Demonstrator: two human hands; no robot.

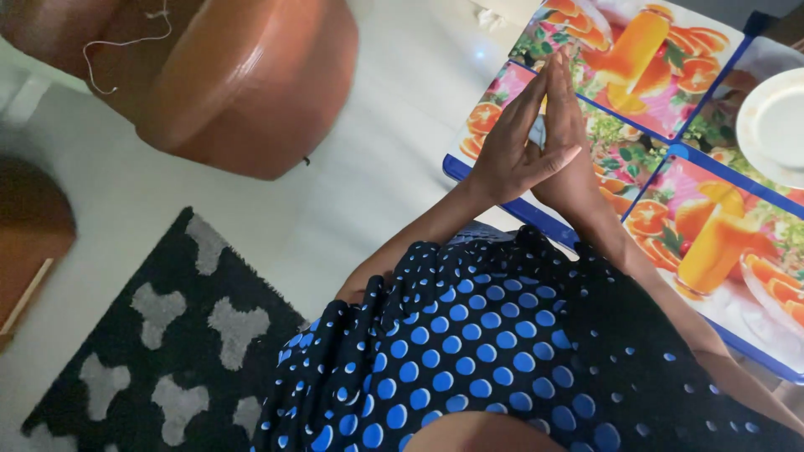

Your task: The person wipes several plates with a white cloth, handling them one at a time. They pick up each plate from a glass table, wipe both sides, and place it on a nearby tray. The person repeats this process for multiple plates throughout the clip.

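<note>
My left hand (512, 142) and my right hand (571, 142) are pressed together palm to palm over the near edge of a table. A small pale bluish thing (538, 131) shows between the palms; I cannot tell what it is. The table wears a glossy cloth (670, 176) printed with orange juice glasses and orange slices, bordered in blue. My lap, in a black dress with blue dots (486, 343), fills the lower middle of the view.
A white plate (775, 125) sits on the table at the right edge. A brown leather pouf (243, 84) stands on the pale floor at the upper left. A black rug with grey shapes (167, 335) lies at the lower left.
</note>
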